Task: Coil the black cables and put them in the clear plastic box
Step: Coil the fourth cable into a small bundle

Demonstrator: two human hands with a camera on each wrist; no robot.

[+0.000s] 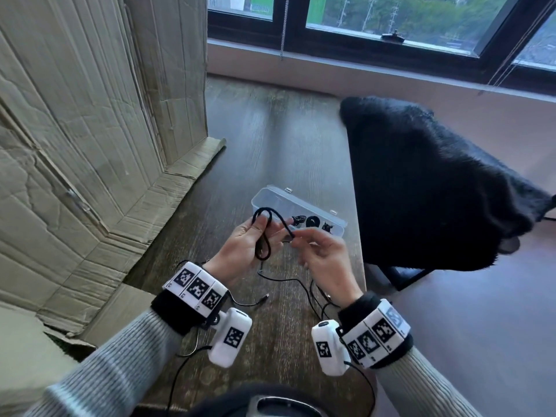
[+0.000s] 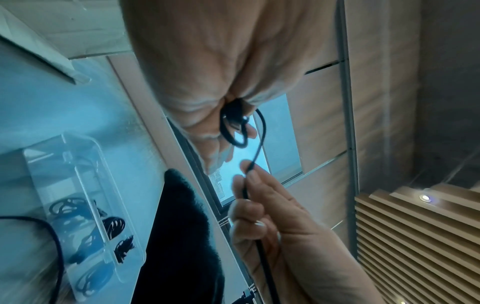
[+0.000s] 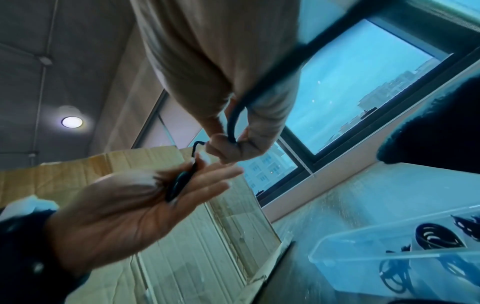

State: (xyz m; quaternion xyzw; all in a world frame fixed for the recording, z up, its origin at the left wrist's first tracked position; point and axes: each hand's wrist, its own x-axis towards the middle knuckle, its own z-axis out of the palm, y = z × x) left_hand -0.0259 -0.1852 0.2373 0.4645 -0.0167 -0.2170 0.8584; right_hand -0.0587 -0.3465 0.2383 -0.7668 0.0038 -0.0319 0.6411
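Two hands on one black cable | your left hand grip clamps its loops, right hand grip pinches the strand | clear plastic box at 12 o'clock on the counter | risk: loosen your left grip and the loops spring open.

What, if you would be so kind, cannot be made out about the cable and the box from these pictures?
- Black cable: its far end runs behind the right hand in the head view.
- Left hand: thumb side smeared by motion blur in the right wrist view.
- Clear plastic box: the coils inside are too small to count in the head view.
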